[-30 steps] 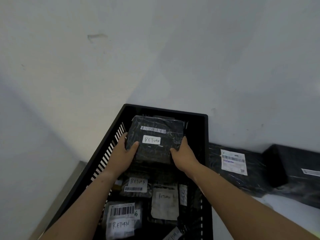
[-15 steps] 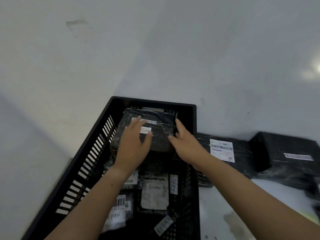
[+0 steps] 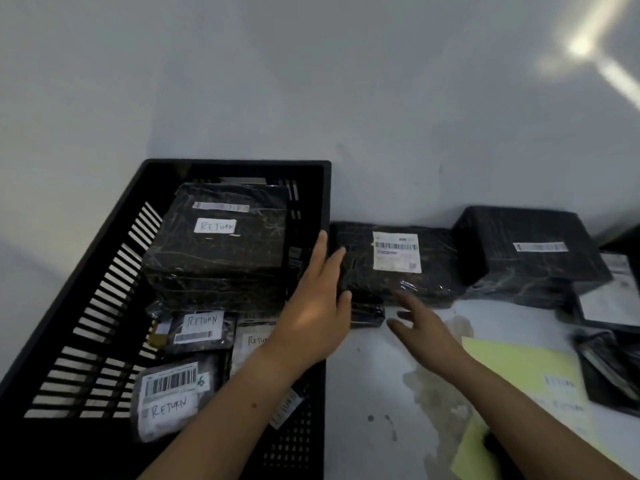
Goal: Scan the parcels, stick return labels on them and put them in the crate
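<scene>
Left hand (image 3: 311, 317) and right hand (image 3: 426, 330) open, empty, by one crate (image 3: 235, 163) holding five visible parcels (image 3: 214, 252)

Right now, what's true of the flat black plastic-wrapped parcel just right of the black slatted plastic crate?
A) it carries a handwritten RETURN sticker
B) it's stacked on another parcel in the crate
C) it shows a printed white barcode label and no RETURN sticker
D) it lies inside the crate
C: the flat parcel lies outside the crate, and its top shows only a printed barcode label.
</scene>
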